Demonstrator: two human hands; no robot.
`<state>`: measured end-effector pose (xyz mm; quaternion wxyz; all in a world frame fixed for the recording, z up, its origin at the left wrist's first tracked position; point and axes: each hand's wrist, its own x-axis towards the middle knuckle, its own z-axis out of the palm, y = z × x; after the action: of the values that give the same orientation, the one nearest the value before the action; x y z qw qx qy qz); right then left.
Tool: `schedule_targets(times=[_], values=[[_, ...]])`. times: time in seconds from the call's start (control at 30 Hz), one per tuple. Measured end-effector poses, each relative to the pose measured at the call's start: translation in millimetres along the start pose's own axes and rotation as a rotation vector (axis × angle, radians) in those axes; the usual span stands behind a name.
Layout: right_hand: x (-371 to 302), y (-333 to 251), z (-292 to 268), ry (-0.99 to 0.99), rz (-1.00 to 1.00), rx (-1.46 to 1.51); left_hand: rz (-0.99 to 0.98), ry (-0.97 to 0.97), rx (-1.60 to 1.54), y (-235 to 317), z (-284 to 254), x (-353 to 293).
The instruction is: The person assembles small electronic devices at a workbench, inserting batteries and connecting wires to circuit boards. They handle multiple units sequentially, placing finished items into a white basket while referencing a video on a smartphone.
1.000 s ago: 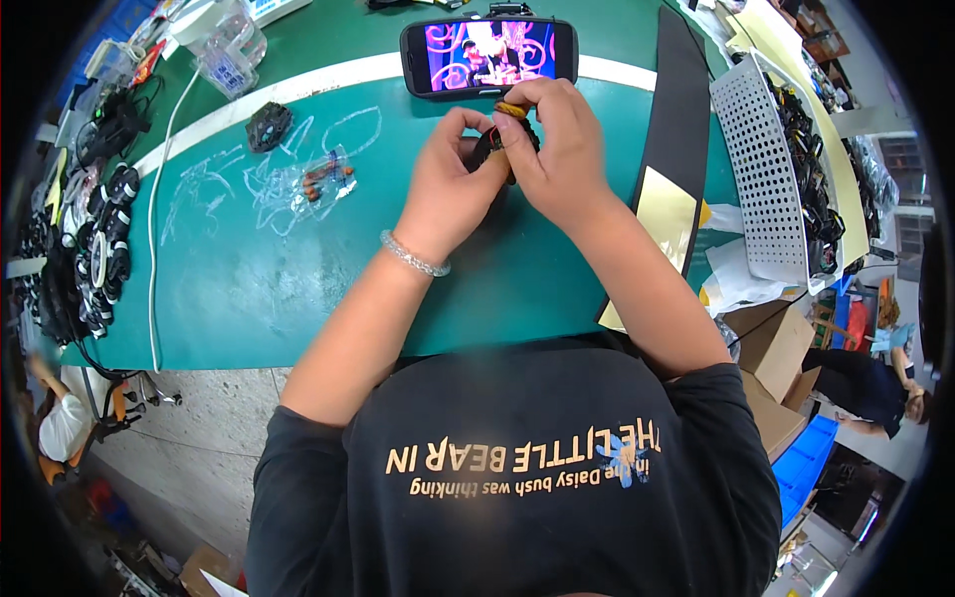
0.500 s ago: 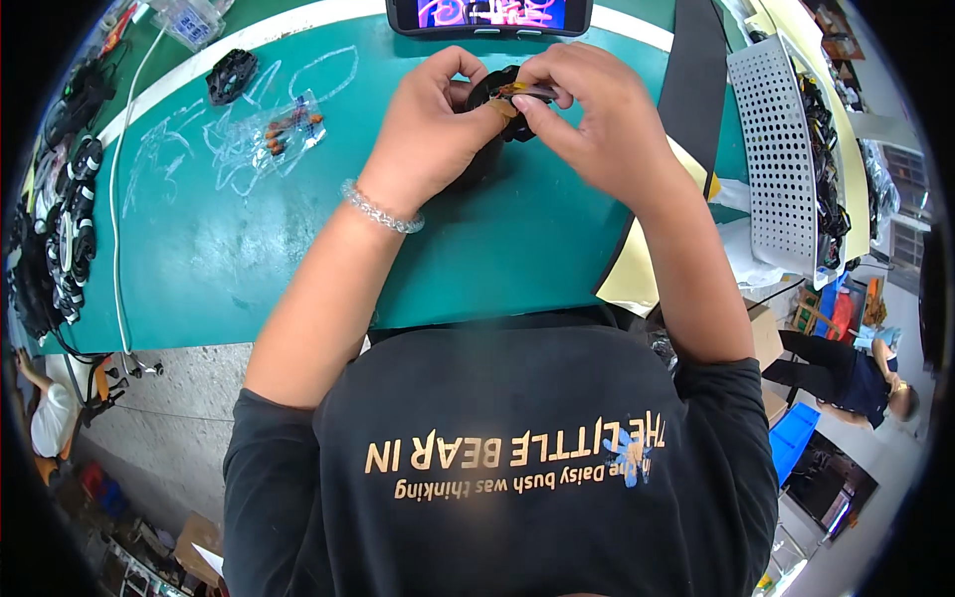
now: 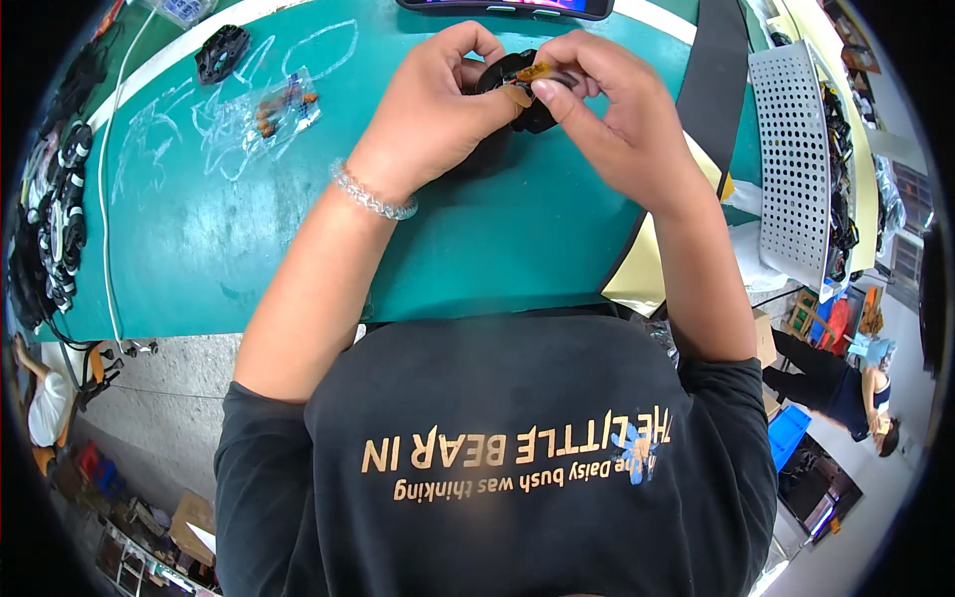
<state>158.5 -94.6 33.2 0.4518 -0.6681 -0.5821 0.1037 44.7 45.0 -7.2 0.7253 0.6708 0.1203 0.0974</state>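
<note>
At the far middle of the green table, my left hand (image 3: 438, 104) is closed round a round black plastic part (image 3: 504, 68), its thumb pressed on the rim. My right hand (image 3: 622, 119) pinches a small amber-and-dark piece (image 3: 537, 72) between thumb and fingertips, against the inside of that black part. Fingers cover much of both, so I cannot tell how they join. Another open black plastic part (image 3: 222, 54) lies farther left. Near it rests a clear plastic bag (image 3: 282, 117) with several small orange-brown pieces.
A phone (image 3: 507, 8) stands at the far edge. On the right sits a white perforated basket (image 3: 791, 149) full of dark parts, beside a black strip (image 3: 712, 80). Bundled black cables (image 3: 65, 209) and a white cord (image 3: 107, 219) run along the left. People appear at both sides.
The whole view has shifted slightly, with the table's far side higher in the picture. Both hands keep their grip, and the amber-and-dark piece has tilted a little against the black part.
</note>
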Motion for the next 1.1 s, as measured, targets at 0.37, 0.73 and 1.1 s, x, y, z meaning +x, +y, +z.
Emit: schedule_targets(times=[0.37, 0.73, 1.1], values=[[21, -33, -11, -0.136, -0.027, -0.229, 0.008, -0.016, 0.035, 2, 2, -4], [17, -15, -10, -0.197, -0.1, -0.276, -0.01, -0.03, 0.026, 6, 2, -5], [35, -31, -26, -0.365, -0.055, -0.247, -0.051, -0.137, -0.044, 3, -11, 2]])
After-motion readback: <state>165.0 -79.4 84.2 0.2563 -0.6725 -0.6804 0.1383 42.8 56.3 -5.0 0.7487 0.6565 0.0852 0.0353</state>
